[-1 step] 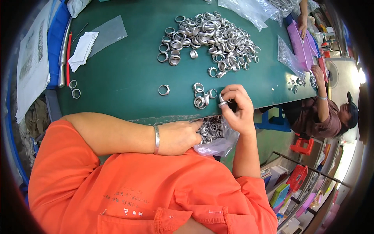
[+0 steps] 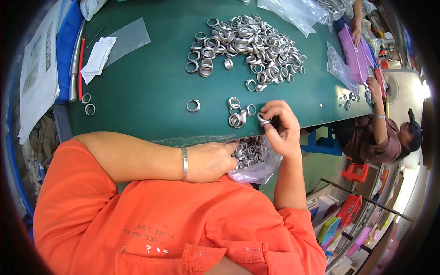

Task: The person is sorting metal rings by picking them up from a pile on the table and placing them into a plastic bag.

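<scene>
Between the thumb and fingers of my right hand [image 2: 287, 133] is a silver-grey metal ring [image 2: 263, 120], just above the near table edge. My left hand [image 2: 210, 162] is closed at the rim of a clear plastic bag [image 2: 257, 174], its fingertips partly hidden there. Many similar rings fill the bag, which hangs against the table edge below my right hand. On the green table [image 2: 151, 96], a small cluster of rings [image 2: 236, 120] lies just left of my right hand. One ring [image 2: 193, 106] sits apart, farther left. Beyond them spreads a large heap of rings [image 2: 256, 41].
At the left lie two rings [image 2: 90, 109], a red stick [image 2: 80, 68], a metal rod [image 2: 74, 68], white paper slips [image 2: 98, 57] and a flat clear bag [image 2: 133, 39]. To the right, a co-worker [image 2: 378, 137] reaches toward a purple container [image 2: 354, 52].
The ring in my right hand has tilted slightly, and that hand has shifted a little. My left hand stays where it was at the bag.
</scene>
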The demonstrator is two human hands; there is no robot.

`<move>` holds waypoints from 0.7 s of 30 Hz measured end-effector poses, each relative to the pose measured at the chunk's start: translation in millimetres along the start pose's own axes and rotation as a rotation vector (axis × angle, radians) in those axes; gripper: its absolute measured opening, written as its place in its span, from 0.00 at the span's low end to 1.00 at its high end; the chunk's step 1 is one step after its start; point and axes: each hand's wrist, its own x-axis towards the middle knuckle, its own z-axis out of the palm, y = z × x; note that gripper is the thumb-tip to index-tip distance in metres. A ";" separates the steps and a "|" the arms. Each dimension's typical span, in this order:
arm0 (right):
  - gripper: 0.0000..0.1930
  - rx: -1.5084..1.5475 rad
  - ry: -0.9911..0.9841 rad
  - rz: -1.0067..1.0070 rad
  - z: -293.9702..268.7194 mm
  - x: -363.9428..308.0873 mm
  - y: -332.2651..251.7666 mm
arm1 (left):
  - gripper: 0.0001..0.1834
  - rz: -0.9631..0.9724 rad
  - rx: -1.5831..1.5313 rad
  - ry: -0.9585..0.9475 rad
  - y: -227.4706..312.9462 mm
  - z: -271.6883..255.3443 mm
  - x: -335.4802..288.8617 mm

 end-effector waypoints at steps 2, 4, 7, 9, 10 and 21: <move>0.18 0.159 0.008 0.113 -1.9 -3.4 1.5 | 0.08 -0.002 -0.003 -0.015 0.9 -2.1 1.7; 0.20 0.041 -0.060 -0.075 3.6 7.5 -11.2 | 0.08 -0.008 -0.004 -0.024 0.6 -1.5 0.2; 0.20 -0.302 -0.119 -0.239 16.2 18.7 -17.8 | 0.08 -0.006 -0.008 -0.004 -0.6 1.0 0.4; 0.18 -0.308 -0.086 -0.226 17.9 17.7 -13.7 | 0.09 -0.011 -0.016 -0.008 -0.4 1.2 0.6; 0.17 -0.237 -0.047 -0.185 18.3 16.1 -13.2 | 0.09 -0.011 -0.016 -0.007 -0.1 0.7 0.3; 0.17 -0.362 -0.149 -0.281 29.0 12.5 -18.1 | 0.07 0.025 -0.014 0.034 -0.8 1.6 -0.2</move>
